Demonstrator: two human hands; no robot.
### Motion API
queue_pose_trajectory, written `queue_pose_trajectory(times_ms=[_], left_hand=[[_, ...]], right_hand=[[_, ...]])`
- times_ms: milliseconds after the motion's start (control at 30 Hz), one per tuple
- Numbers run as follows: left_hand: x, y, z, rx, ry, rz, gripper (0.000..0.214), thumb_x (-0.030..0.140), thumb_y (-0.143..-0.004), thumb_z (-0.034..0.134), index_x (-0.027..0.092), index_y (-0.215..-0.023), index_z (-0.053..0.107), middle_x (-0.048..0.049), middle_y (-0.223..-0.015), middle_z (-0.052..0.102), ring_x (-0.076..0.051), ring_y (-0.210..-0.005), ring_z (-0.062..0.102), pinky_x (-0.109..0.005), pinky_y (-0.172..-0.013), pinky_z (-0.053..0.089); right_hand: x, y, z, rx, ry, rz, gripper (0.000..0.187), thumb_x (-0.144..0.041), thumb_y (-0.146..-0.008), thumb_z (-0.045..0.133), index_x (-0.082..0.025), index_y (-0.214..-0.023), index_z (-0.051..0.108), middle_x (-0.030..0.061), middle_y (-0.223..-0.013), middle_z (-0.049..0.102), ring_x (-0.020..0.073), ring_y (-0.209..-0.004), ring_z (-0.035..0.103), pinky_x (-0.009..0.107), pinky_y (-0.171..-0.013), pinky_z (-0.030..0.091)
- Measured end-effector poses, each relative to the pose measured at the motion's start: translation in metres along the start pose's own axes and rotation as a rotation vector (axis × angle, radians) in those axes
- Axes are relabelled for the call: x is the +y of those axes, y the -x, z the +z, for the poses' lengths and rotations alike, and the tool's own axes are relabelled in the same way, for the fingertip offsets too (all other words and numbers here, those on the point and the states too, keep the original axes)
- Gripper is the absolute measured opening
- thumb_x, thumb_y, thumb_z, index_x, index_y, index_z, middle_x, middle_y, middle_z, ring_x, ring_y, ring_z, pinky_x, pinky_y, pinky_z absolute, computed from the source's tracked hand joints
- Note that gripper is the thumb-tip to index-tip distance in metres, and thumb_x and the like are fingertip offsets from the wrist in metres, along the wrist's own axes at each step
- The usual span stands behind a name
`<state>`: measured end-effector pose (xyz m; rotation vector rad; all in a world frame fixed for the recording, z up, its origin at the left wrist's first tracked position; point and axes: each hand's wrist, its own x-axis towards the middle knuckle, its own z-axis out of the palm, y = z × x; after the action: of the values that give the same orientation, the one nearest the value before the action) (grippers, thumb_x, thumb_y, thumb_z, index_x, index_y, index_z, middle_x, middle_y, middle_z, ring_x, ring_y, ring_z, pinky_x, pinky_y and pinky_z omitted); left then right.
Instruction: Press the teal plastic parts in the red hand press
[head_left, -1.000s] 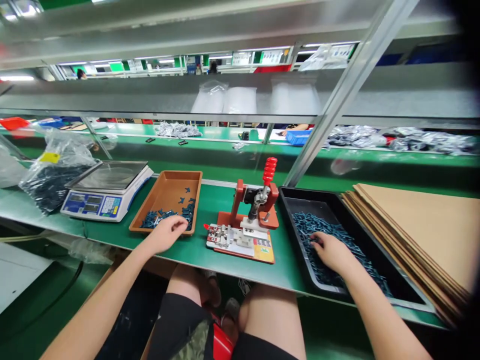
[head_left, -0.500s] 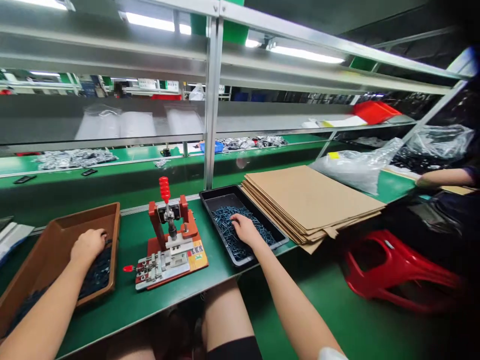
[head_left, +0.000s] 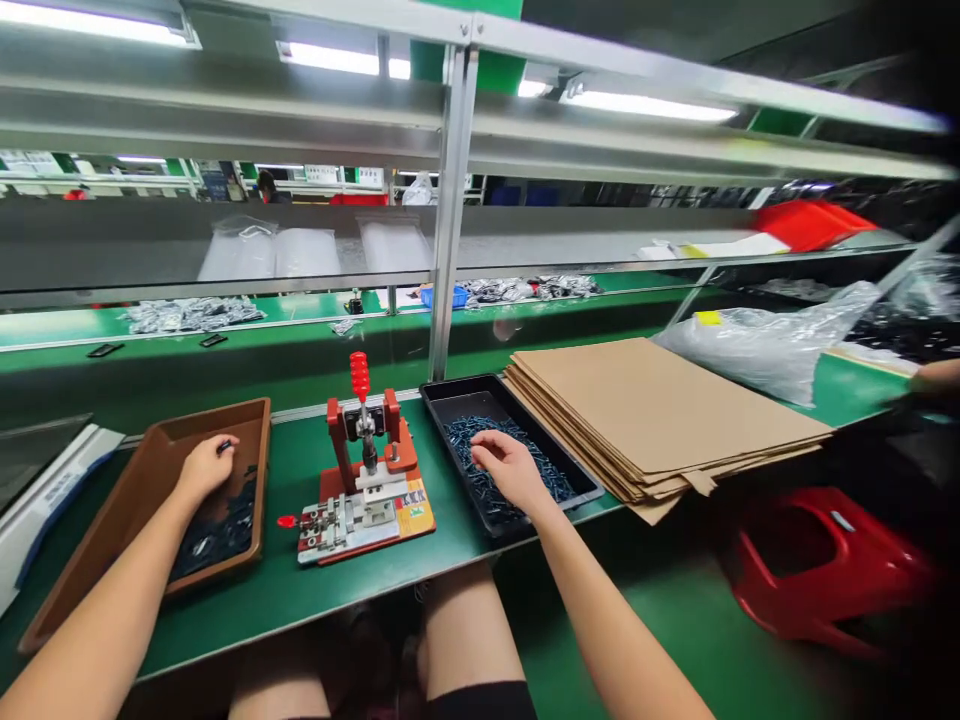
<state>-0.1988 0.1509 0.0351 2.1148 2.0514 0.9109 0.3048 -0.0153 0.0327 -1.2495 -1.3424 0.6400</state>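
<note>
My left hand (head_left: 204, 470) is inside a brown plastic tray (head_left: 259, 480), with a small dark part (head_left: 225, 446) pinched at its fingertips. A loose pile of dark blue parts (head_left: 217, 530) lies under my wrist in that tray. My right hand (head_left: 510, 470) rests over a black tray (head_left: 517, 430), its fingers on a heap of small dark blue parts (head_left: 480, 445). Between the trays stands a red hand press (head_left: 367, 440) with a red grip, untouched by either hand.
A stack of flat cardboard sheets (head_left: 660, 410) lies right of the black tray, with a plastic bag (head_left: 757, 345) beyond it. A red stool (head_left: 825, 570) stands on the floor. A co-worker's hand (head_left: 930, 378) shows at the right edge. Metal shelf posts rise behind the green bench (head_left: 300, 590).
The view has swung right since the oldest frame, taking the weighing scale out of sight. My left hand has moved within the brown tray and now pinches a small part. My right hand remains over the black tray.
</note>
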Motion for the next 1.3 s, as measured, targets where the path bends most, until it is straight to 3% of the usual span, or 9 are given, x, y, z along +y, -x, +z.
queue_pose_trajectory(times_ms=[133,267,400,533,667,767,867,1067,1300], left_hand=[[0.029,0.022,-0.020,0.020,-0.006,0.090,0.036,0.027,-0.084,0.040,0.017,-0.108,0.066,-0.0125,-0.099,0.069,-0.029,-0.103,0.065,-0.044,-0.099,0.051],[0.083,0.076,-0.029,-0.042,0.251,0.113,0.053,0.036,-0.087,0.052,0.019,-0.138,0.047,-0.0062,-0.093,0.068,-0.023,-0.086,0.070,-0.039,-0.086,0.057],[0.127,0.135,-0.017,-0.277,0.530,-0.012,0.045,0.044,-0.086,0.057,0.017,-0.122,0.058,-0.0044,-0.087,0.068,-0.020,-0.072,0.070,-0.033,-0.069,0.059],[0.147,0.167,0.006,-0.362,0.442,0.160,0.035,0.034,-0.092,0.045,0.022,-0.113,0.070,-0.0074,-0.100,0.068,-0.021,-0.088,0.070,-0.038,-0.087,0.058],[0.155,0.163,0.026,-0.403,0.482,0.009,0.041,0.030,-0.085,0.056,0.018,-0.123,0.064,-0.0078,-0.096,0.070,-0.022,-0.082,0.072,-0.038,-0.080,0.059],[0.154,0.149,0.036,-0.492,0.568,-0.165,0.033,0.034,-0.079,0.065,0.016,-0.106,0.068,-0.0067,-0.084,0.073,-0.022,-0.073,0.073,-0.034,-0.070,0.060],[0.154,0.139,0.038,-0.484,0.508,-0.085,0.024,0.036,-0.081,0.061,0.018,-0.094,0.071,-0.0057,-0.081,0.074,-0.022,-0.075,0.073,-0.033,-0.074,0.058],[0.164,0.137,0.034,-0.471,0.277,0.028,0.028,0.029,-0.085,0.057,0.020,-0.106,0.073,-0.0052,-0.088,0.077,-0.023,-0.082,0.072,-0.035,-0.081,0.056],[0.173,0.145,0.054,-0.336,0.085,0.343,0.020,0.021,-0.086,0.055,0.019,-0.078,0.074,-0.0105,-0.103,0.073,-0.029,-0.106,0.063,-0.042,-0.096,0.051]], right_hand=[[-0.024,0.044,0.039,-0.080,0.017,-0.061,0.013,-0.033,-0.087,0.060,-0.022,-0.081,0.063,0.0006,-0.072,0.062,0.0160,-0.064,0.058,0.027,-0.061,0.050],[-0.003,0.072,0.083,-0.109,0.025,-0.078,0.016,-0.032,-0.090,0.056,-0.021,-0.084,0.065,0.0039,-0.080,0.067,0.0178,-0.072,0.062,0.029,-0.068,0.051],[0.032,0.072,0.103,0.014,-0.116,0.107,0.022,-0.042,-0.084,0.061,-0.020,-0.081,0.064,0.0032,-0.073,0.065,0.0173,-0.063,0.060,0.029,-0.060,0.052],[0.042,0.068,0.103,0.022,-0.336,0.255,0.028,-0.047,-0.079,0.068,-0.021,-0.087,0.065,0.0019,-0.069,0.066,0.0171,-0.058,0.062,0.031,-0.059,0.056],[0.037,0.071,0.103,-0.017,-0.366,0.280,0.027,-0.045,-0.079,0.070,-0.021,-0.090,0.068,0.0037,-0.073,0.069,0.0189,-0.062,0.066,0.033,-0.063,0.059],[0.036,0.072,0.105,-0.036,-0.339,0.259,0.024,-0.043,-0.081,0.067,-0.021,-0.090,0.068,0.0030,-0.072,0.068,0.0182,-0.061,0.065,0.031,-0.060,0.057],[0.037,0.072,0.105,-0.028,-0.297,0.207,0.021,-0.041,-0.083,0.065,-0.021,-0.090,0.068,0.0026,-0.073,0.068,0.0171,-0.061,0.064,0.030,-0.059,0.055],[0.039,0.072,0.106,-0.032,-0.223,0.164,0.020,-0.037,-0.085,0.062,-0.020,-0.092,0.069,0.0034,-0.075,0.070,0.0170,-0.061,0.065,0.029,-0.060,0.056],[0.047,0.072,0.110,-0.040,-0.283,0.189,0.019,-0.036,-0.083,0.065,-0.021,-0.093,0.072,0.0052,-0.080,0.074,0.0193,-0.065,0.071,0.032,-0.065,0.061]])
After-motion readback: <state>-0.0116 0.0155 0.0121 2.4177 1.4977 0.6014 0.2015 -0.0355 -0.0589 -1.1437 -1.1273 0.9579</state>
